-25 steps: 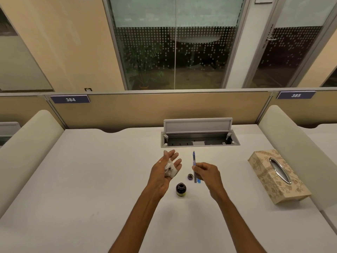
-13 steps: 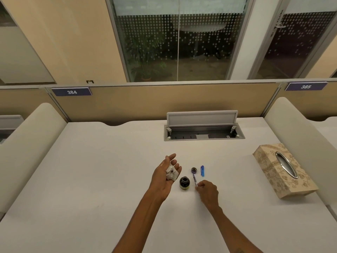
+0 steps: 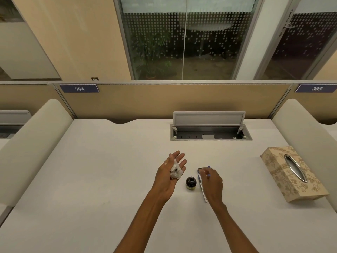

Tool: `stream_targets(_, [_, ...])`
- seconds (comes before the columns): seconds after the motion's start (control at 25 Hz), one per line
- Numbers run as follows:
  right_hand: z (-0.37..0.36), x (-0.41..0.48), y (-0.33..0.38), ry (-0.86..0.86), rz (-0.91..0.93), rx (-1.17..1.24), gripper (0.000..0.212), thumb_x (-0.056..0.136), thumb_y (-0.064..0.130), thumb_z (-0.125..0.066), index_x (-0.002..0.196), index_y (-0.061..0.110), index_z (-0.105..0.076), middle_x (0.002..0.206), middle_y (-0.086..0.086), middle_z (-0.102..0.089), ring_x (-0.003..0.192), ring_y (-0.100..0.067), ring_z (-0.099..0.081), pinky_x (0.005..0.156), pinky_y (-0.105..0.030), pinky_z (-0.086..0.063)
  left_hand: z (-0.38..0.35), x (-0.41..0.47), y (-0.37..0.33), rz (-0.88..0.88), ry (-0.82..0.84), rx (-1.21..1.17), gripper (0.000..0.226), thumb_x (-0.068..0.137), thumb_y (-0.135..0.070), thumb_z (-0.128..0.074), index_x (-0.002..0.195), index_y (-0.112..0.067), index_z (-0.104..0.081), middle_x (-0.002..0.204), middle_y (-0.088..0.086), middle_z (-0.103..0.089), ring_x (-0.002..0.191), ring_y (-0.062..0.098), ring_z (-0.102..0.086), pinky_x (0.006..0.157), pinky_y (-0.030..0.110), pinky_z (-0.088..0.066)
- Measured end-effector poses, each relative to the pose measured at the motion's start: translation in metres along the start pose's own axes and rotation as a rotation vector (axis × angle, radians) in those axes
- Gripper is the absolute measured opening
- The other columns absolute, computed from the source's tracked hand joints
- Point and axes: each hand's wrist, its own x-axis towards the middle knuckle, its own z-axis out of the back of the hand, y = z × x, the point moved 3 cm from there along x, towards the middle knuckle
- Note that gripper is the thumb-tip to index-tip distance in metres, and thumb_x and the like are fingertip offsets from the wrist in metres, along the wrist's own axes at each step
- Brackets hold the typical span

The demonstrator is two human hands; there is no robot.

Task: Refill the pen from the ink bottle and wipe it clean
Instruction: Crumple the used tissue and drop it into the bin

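Note:
My left hand (image 3: pixel 166 177) is held palm up above the desk, with a crumpled, ink-stained white tissue (image 3: pixel 176 172) resting against its fingers. Just to its right the small dark ink bottle (image 3: pixel 191 183) stands open. The bottle's round cap (image 3: pixel 199 169) lies behind it. The slim silver pen (image 3: pixel 203 189) lies on the desk right of the bottle, partly under my right hand (image 3: pixel 212 182). That hand's fingertips are pinched on the blue pen cap (image 3: pixel 209 167), which is low at the desk surface and partly hidden by the fingers.
A patterned tissue box (image 3: pixel 291 173) sits at the right of the white desk (image 3: pixel 102 179). An open cable tray (image 3: pixel 209 133) is set into the desk further back. Padded dividers (image 3: pixel 36 143) flank both sides.
My right hand laid the pen down beside the bottle, let go of it and moved forward onto the blue cap. My left hand has kept the tissue.

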Motion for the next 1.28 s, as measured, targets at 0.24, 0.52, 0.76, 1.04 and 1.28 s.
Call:
stream_targets(0.24, [-0.013, -0.042, 0.114, 0.576, 0.318, 0.187, 0.05, 0.083, 0.035, -0.069, 0.13, 0.027, -0.054, 0.113, 0.022, -0.058, 0.099, -0.001, -0.062, 0.077, -0.008, -0.051, 0.008, -0.009, -0.017, -0.156, -0.022, 0.085, 0.049, 0.095, -0.045, -0.04, 0.138, -0.023, -0.049, 0.137, -0.004, -0.059, 0.12, 0.026, -0.061, 0.092, 0.034, -0.056])
stream_targets(0.52, [-0.028, -0.07, 0.15, 0.507, 0.596, 0.18, 0.051, 0.081, 0.021, -0.074, 0.114, 0.05, -0.049, 0.109, 0.031, -0.054, 0.099, 0.011, -0.057, 0.076, -0.005, -0.048, 0.031, -0.028, -0.051, -0.131, 0.032, -0.068, 0.052, 0.101, -0.046, -0.023, 0.141, -0.022, -0.046, 0.139, -0.003, -0.058, 0.118, 0.023, -0.062, 0.095, 0.043, -0.053])
stream_targets(0.76, [-0.044, -0.09, 0.166, 0.266, 0.511, 0.36, 0.037, 0.087, 0.014, -0.068, 0.097, 0.048, -0.059, 0.091, 0.037, -0.066, 0.093, 0.005, -0.064, 0.078, -0.005, -0.048, 0.06, -0.049, -0.064, -0.151, 0.086, -0.057, 0.048, 0.102, -0.039, -0.029, 0.14, -0.017, -0.048, 0.139, 0.003, -0.058, 0.128, 0.027, -0.055, 0.11, 0.043, -0.041])
stream_targets(1.04, [-0.059, -0.108, 0.188, 0.25, 0.556, 0.32, 0.032, 0.085, 0.017, -0.069, 0.095, 0.046, -0.059, 0.093, 0.02, -0.063, 0.087, 0.014, -0.06, 0.074, -0.001, -0.047, 0.104, -0.082, -0.077, -0.31, -0.084, 0.226, 0.05, 0.084, -0.033, -0.065, 0.131, -0.018, -0.059, 0.128, 0.001, -0.066, 0.116, 0.02, -0.064, 0.105, 0.039, -0.048])
stream_targets(1.28, [-0.07, -0.137, 0.196, 0.594, 0.647, 0.24, 0.025, 0.09, 0.024, -0.065, 0.109, 0.04, -0.064, 0.101, 0.019, -0.066, 0.097, -0.001, -0.063, 0.08, -0.013, -0.053, 0.127, -0.121, -0.083, -0.414, -0.315, 0.012, 0.03, 0.085, -0.011, -0.07, 0.116, -0.008, -0.068, 0.113, 0.009, -0.073, 0.106, 0.022, -0.069, 0.089, 0.029, -0.057])
